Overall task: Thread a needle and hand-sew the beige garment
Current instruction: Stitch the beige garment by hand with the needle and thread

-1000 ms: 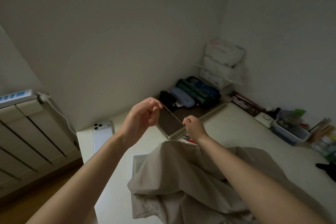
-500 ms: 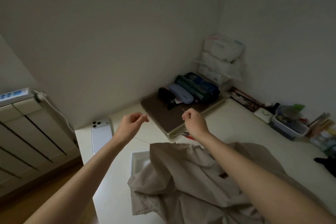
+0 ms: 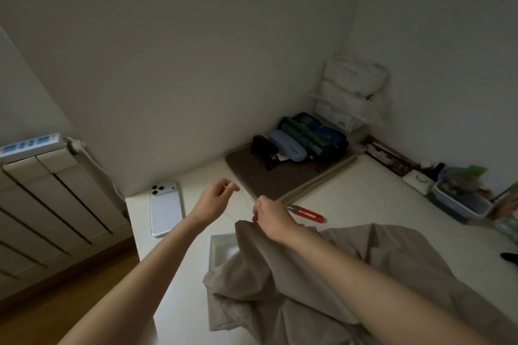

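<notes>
Left hand (image 3: 214,202): raised over the bench (image 3: 364,204), grip closed, thumb and forefinger pinching a thin thread (image 3: 246,196). The thread is faint and runs across to the right hand (image 3: 270,214).

Right hand: fingers curled, grip pinched on the thread just above the top edge of the beige garment (image 3: 308,288). Needle too small to resolve.

Garment lies crumpled on the near part of the bench, under the right forearm, partly covering a white tray (image 3: 220,246).

Red thread snips (image 3: 307,213) lie just beyond the right hand. White phone (image 3: 165,207) sits face down to the left. Lilac glasses case (image 3: 287,145) bears a spectacles pictogram. Print on the stacked packets (image 3: 354,78) is unreadable.
</notes>
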Demonstrator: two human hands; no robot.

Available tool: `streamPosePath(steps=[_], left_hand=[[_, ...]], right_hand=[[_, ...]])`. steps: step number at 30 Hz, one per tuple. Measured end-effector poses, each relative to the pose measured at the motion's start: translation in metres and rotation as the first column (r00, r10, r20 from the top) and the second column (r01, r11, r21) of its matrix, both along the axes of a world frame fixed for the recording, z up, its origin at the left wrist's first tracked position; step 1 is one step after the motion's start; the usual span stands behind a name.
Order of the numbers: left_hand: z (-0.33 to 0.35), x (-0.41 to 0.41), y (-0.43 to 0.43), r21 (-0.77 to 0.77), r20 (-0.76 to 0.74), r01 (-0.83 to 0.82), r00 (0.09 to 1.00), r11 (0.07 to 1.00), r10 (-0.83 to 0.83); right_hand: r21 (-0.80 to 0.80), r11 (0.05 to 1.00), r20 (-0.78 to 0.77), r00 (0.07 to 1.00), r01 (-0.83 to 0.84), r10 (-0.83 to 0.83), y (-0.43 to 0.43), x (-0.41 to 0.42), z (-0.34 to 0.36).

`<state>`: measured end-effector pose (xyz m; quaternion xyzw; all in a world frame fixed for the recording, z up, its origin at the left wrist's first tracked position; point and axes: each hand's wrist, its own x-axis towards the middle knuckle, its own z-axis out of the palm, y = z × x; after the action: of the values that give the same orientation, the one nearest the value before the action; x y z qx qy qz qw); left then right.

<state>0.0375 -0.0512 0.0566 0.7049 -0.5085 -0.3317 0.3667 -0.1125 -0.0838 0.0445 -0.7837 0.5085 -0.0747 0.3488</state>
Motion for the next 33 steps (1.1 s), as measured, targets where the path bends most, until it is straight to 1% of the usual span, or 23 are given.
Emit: streamPosePath(steps=[2, 6, 11, 13, 16, 18, 20, 22, 24, 27, 31, 33], left_hand=[[-0.003, 0.0, 0.001, 0.001, -0.022, -0.018, 1.0, 1.0, 0.018], [-0.004, 0.0, 0.004, -0.015, -0.067, -0.096, 0.993, 0.995, 0.095], [-0.007, -0.003, 0.015, 0.017, -0.075, -0.141, 0.987, 0.99, 0.142], [-0.011, -0.003, 0.017, 0.024, -0.072, -0.154, 0.985, 0.988, 0.156], [-0.011, -0.002, 0.015, 0.013, -0.111, -0.179, 0.977, 0.984, 0.18], [-0.009, -0.004, 0.013, 0.003, -0.152, -0.208, 0.967, 0.978, 0.206], [-0.004, -0.004, 0.011, 0.008, -0.223, -0.224, 0.95, 0.975, 0.22], [0.003, -0.007, 0.008, 0.02, -0.28, -0.195, 0.94, 0.981, 0.193], [0.009, -0.009, 0.002, 0.021, -0.291, -0.158, 0.944, 0.987, 0.158], [0.017, -0.015, -0.009, 0.013, -0.33, -0.16, 0.931, 0.987, 0.156], [0.025, -0.026, -0.024, -0.079, -0.32, -0.27, 0.918, 0.96, 0.232], [0.027, -0.034, -0.032, -0.132, -0.395, -0.302, 0.89, 0.944, 0.23]], right_hand=[[-0.029, 0.999, -0.045, 0.999, -0.028, 0.027, 0.003, 0.001, 0.0], [-0.032, 0.997, -0.1, 0.993, -0.072, 0.069, 0.007, 0.003, -0.002], [-0.078, 0.995, -0.127, 0.99, -0.069, 0.059, 0.011, -0.007, 0.002], [-0.096, 0.994, -0.11, 0.993, -0.048, 0.037, 0.012, -0.012, 0.006], [-0.113, 0.994, -0.057, 0.998, -0.002, -0.005, 0.011, -0.02, 0.014], [-0.1, 0.995, -0.04, 0.999, 0.022, -0.026, 0.01, -0.03, 0.018], [-0.074, 0.996, -0.055, 0.997, 0.046, -0.05, 0.007, -0.04, 0.019], [-0.065, 0.996, -0.062, 0.996, 0.062, -0.066, 0.004, -0.049, 0.021], [-0.086, 0.995, -0.047, 0.997, 0.049, -0.053, 0.004, -0.056, 0.026], [-0.126, 0.992, -0.022, 0.999, 0.028, -0.031, 0.004, -0.064, 0.035], [-0.154, 0.987, -0.007, 0.999, 0.052, -0.054, 0.005, -0.07, 0.037], [-0.141, 0.987, -0.009, 0.997, 0.073, -0.075, 0.008, -0.073, 0.032]])
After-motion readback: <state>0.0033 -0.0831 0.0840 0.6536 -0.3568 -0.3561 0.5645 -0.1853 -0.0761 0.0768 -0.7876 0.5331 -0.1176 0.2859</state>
